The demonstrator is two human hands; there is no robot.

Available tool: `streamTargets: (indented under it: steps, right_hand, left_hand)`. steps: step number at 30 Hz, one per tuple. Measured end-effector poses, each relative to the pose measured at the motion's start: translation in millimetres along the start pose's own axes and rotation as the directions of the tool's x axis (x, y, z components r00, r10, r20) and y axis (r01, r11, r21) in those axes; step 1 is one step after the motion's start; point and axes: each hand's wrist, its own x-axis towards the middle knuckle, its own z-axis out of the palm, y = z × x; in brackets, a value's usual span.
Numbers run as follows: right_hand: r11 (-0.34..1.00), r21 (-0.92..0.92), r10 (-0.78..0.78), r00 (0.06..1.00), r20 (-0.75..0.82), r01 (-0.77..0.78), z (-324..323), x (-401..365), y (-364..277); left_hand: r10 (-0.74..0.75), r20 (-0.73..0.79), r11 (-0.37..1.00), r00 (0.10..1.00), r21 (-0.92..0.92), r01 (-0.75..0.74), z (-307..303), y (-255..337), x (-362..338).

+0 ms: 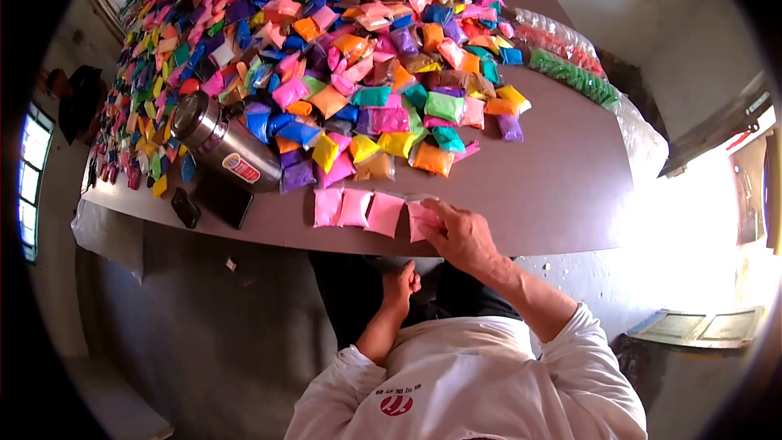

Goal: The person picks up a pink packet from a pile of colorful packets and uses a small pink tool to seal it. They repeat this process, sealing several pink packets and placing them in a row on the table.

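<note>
Near the table's front edge, a row of small pink packets lies side by side. At the row's right end, my right hand has its fingers closed on the edge of a pink packet, partly covering it. My left hand is below the table edge, over my lap, with fingers curled and nothing visible in them. Just beyond the row are an orange packet and a brown packet, at the near side of a large heap of colourful packets.
A steel flask stands tilted in view at the heap's left front. A dark phone and a smaller black object lie near the front edge. Clear bags with red and green contents lie along the table's right side.
</note>
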Motion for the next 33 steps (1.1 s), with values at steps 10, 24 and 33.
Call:
streamTargets:
  steps: [10,24,33]
  right_hand:
    - [0.981,0.061,0.179,0.981,0.079,-0.184,9.5,14.3,-9.5]
    - [0.998,0.051,-0.012,0.985,-0.173,0.021,-4.6,89.4,4.3]
    - [0.982,-0.158,-0.143,0.952,-0.270,0.102,-12.1,221.3,31.5]
  left_hand:
    - [-0.051,-0.052,0.995,0.997,-0.089,0.046,-0.1,-1.1,13.1]
    - [-0.139,-0.019,0.983,0.990,-0.122,0.135,-10.8,-13.0,34.9]
    - [-0.093,-0.045,0.995,0.995,-0.040,0.091,-5.8,-0.3,32.1]
